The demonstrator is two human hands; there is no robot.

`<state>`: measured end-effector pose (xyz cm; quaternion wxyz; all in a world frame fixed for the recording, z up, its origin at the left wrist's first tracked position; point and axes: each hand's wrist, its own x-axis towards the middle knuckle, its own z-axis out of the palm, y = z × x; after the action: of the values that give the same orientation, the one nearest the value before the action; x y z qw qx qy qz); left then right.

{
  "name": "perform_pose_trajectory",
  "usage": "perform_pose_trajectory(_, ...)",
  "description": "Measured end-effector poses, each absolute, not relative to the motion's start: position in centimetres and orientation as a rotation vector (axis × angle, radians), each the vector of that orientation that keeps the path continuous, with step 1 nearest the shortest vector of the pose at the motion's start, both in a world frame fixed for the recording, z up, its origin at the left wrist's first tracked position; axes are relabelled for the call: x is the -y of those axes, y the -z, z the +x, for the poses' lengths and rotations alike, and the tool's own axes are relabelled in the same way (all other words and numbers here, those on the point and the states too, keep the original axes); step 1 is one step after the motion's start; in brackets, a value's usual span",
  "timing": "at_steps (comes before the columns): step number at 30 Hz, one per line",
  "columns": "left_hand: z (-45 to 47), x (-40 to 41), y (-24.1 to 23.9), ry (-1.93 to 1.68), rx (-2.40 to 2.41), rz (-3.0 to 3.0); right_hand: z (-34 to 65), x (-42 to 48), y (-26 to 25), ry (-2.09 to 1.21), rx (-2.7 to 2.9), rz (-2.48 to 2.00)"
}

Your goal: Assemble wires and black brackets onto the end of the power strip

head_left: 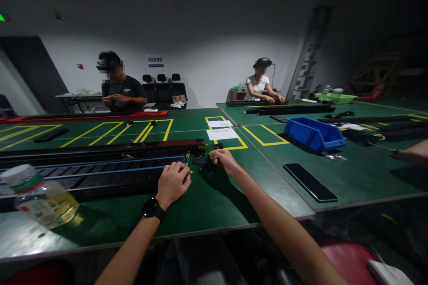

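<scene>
A long black power strip [100, 173] with blue and yellow wires lies across the green table [217, 200] in front of me. My left hand [173, 182], with a black watch on its wrist, is curled closed at the strip's right end, pinching a yellow wire. My right hand [224, 160] is closed in a pinch on a thin yellow wire just past the strip's end, above a small black part [204, 167].
A plastic bottle [40, 198] of yellow liquid lies at the near left. A black phone [310, 181] lies to the right, with a blue bin [312, 133] beyond it. Two other people sit working at the far side. Another person's arm [413, 153] enters at right.
</scene>
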<state>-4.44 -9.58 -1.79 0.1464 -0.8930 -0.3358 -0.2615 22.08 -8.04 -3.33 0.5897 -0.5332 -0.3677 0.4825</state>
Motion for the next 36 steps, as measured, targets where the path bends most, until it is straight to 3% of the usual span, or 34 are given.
perform_pose_trajectory(36, -4.44, 9.40, 2.08, 0.690, 0.923, -2.571, 21.84, 8.21, 3.43, -1.108, 0.880, -1.266)
